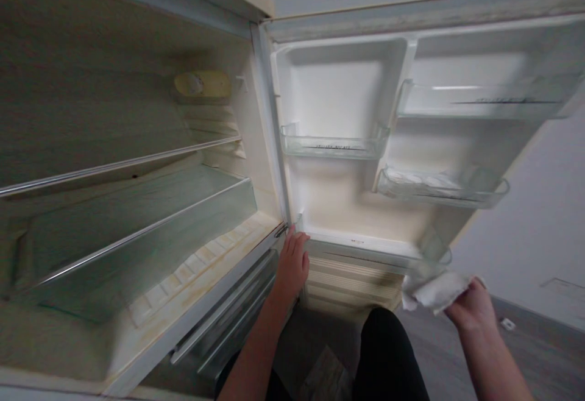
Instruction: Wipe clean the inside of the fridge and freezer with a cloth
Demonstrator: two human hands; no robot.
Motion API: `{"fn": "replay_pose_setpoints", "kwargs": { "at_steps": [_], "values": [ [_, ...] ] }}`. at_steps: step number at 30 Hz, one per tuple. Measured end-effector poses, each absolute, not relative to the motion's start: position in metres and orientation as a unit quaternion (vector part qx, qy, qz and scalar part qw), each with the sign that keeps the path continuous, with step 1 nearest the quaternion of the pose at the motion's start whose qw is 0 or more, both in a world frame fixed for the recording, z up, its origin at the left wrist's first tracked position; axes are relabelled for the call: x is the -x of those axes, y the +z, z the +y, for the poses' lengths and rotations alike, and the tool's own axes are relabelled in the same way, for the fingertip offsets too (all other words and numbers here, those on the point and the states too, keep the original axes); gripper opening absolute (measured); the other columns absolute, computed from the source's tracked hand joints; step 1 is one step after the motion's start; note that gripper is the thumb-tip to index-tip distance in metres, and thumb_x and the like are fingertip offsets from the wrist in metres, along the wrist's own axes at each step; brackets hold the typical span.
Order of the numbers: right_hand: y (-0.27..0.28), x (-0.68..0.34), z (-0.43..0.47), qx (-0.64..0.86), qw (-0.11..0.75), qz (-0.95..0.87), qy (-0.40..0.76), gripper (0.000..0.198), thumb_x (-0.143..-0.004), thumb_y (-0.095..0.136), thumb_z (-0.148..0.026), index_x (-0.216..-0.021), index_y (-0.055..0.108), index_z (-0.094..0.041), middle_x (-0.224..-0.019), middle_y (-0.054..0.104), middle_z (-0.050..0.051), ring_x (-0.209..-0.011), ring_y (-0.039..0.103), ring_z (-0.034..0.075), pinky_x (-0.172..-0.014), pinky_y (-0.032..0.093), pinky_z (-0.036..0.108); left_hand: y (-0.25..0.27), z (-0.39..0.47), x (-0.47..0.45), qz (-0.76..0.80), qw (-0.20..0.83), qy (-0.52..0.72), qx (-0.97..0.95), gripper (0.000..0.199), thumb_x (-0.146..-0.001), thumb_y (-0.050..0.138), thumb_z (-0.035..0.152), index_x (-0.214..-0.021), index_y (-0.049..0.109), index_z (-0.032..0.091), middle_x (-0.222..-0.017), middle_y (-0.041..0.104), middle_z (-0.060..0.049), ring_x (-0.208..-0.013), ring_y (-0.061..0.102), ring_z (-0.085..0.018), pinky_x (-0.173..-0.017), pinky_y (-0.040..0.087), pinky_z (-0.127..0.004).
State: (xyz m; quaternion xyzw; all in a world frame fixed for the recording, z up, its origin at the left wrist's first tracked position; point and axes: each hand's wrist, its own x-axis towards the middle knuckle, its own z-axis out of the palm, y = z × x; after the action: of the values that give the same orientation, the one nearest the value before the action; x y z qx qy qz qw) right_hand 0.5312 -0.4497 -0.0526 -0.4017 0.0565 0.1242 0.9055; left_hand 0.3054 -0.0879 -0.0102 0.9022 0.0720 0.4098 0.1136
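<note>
A refrigerator stands open, its white door [340,90] swung out to the right. At the hinge-side end of the bottom door shelf [365,253] is my left hand [294,259], fingers stretched out and partly apart; whether it touches the shelf or the door frame I cannot tell. My right hand [475,305], at the lower right, grips a crumpled white cloth or paper towel [436,291], blurred by motion. The towel hangs close to the shelf's outer end.
Inside the fridge are a glass shelf [146,230], a wire-edged upper shelf [123,169] and a stained ledge [201,267]. Clear door shelves [336,147] jut out; another shelf [443,191] holds white material. Below are a second compartment [228,309] and my knee [388,352].
</note>
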Motion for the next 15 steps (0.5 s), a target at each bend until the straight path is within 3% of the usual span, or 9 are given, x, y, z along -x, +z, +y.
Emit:
{"fn": "replay_pose_setpoints", "kwargs": {
  "at_steps": [5,9,15],
  "values": [
    [-0.015,-0.508,-0.414,0.347,0.924,0.148,0.059,0.03,-0.063,0.047,-0.017,-0.088,0.064,-0.021,-0.074,0.068,-0.001,-0.067,0.067,0.018,-0.082,0.061,0.038,-0.012,-0.091,-0.307,0.062,0.106,0.421,-0.899,0.048,-0.087,0.045,0.003,-0.132,0.046,0.018,-0.133,0.057,-0.014,-0.15,0.031,-0.031,-0.118,0.038,-0.059],
    [-0.003,-0.472,-0.36,0.297,0.952,0.07,0.028,0.035,-0.07,0.042,-0.024,-0.097,0.064,-0.022,-0.09,0.072,0.0,-0.084,0.07,0.02,-0.084,0.06,0.04,-0.01,-0.095,-0.308,0.076,0.099,0.419,-0.899,0.046,-0.085,0.048,0.002,-0.129,0.048,0.017,-0.13,0.058,-0.014,-0.15,0.031,-0.032,-0.119,0.038,-0.058],
    [0.004,-0.423,-0.288,0.287,0.949,0.082,0.099,0.027,-0.075,0.04,-0.03,-0.09,0.061,-0.024,-0.085,0.071,-0.001,-0.084,0.07,0.02,-0.081,0.06,0.039,-0.01,-0.1,-0.309,0.088,0.08,0.413,-0.903,0.045,-0.086,0.045,0.001,-0.129,0.047,0.016,-0.129,0.057,-0.014,-0.151,0.029,-0.032,-0.12,0.037,-0.056]
  ]
}}
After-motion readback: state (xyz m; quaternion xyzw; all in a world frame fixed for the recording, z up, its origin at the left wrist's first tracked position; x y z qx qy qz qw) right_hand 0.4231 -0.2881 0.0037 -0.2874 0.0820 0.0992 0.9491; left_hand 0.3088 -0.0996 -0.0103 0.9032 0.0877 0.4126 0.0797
